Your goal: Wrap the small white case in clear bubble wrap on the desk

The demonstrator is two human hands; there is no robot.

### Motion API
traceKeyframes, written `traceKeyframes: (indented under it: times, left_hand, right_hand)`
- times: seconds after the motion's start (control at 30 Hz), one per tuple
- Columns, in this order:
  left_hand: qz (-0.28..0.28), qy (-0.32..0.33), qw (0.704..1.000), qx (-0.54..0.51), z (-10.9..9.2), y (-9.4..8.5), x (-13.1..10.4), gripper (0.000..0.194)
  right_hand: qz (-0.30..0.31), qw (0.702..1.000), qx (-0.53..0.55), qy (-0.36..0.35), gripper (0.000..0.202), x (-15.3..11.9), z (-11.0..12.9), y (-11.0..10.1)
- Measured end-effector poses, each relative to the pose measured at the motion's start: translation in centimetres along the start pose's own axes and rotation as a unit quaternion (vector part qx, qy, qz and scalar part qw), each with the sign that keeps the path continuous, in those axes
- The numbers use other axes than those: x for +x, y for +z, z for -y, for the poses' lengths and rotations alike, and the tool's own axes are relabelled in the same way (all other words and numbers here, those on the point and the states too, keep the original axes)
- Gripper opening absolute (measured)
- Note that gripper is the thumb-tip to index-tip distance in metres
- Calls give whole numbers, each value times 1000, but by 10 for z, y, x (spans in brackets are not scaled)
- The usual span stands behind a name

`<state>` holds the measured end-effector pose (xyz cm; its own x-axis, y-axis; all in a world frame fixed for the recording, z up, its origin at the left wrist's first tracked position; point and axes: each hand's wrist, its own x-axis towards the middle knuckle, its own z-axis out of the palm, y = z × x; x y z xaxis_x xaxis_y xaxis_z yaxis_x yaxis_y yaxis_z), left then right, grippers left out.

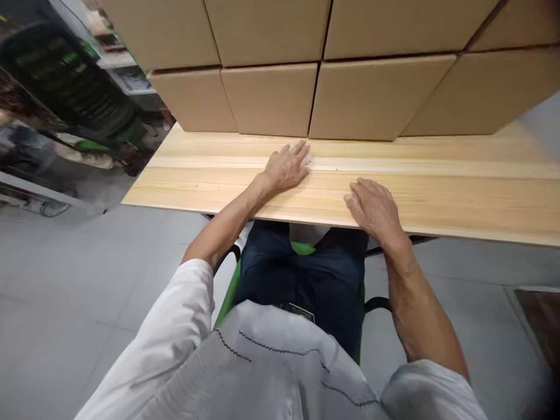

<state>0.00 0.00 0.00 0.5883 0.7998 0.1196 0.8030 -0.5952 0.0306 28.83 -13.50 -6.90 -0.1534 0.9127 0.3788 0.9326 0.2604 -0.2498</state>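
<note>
My left hand [286, 168] lies palm down on the light wooden tabletop [210, 169], a short way in front of the cardboard boxes. Under and between its fingers shows a crumpled white piece [307, 158], which looks like tissue; most of it is hidden by the hand. Near the table's front edge my right hand [375, 207] rests with its fingers loosely bent and the thumb apart. Nothing shows in it.
Stacked brown cardboard boxes [269, 102] form a wall along the back of the table. I sit on a green chair [228, 294] with black armrests, legs under the table. To the left are a dark chair back [65, 87] and part of another person, blurred.
</note>
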Motion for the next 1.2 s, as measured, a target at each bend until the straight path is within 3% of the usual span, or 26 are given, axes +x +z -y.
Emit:
traceKeyframes:
  times: [0.17,0.47,0.6,0.63,0.77,0.9,1.03,1.2]
  left_hand:
    - [18,-27,999,-11,9,4,14,84]
    - [30,-38,998,-33,14,1,-5,89]
    - [33,-8,992,-123,37,5,4,86]
    - [21,-6,986,-164,48,5,6,89]
    - [-139,-40,948,-285,96,-2,3,114]
    - [-179,-126,930,-297,128,-17,-15,132]
    - [-193,-138,906,-351,128,-22,-31,135]
    - [-184,-103,917,-338,112,-16,-28,124]
  right_hand:
    - [-16,1000,10,16,49,0,-4,6]
    - [-13,1000,11,22,56,1,-1,5]
    - [-13,1000,16,23,55,1,1,4]
    - [-12,999,18,23,55,1,2,3]
    - [-15,999,25,29,53,0,4,2]
    - [-15,999,25,33,54,0,2,4]
    - [-16,999,23,32,52,0,1,5]
    - [-13,999,23,37,52,1,1,3]
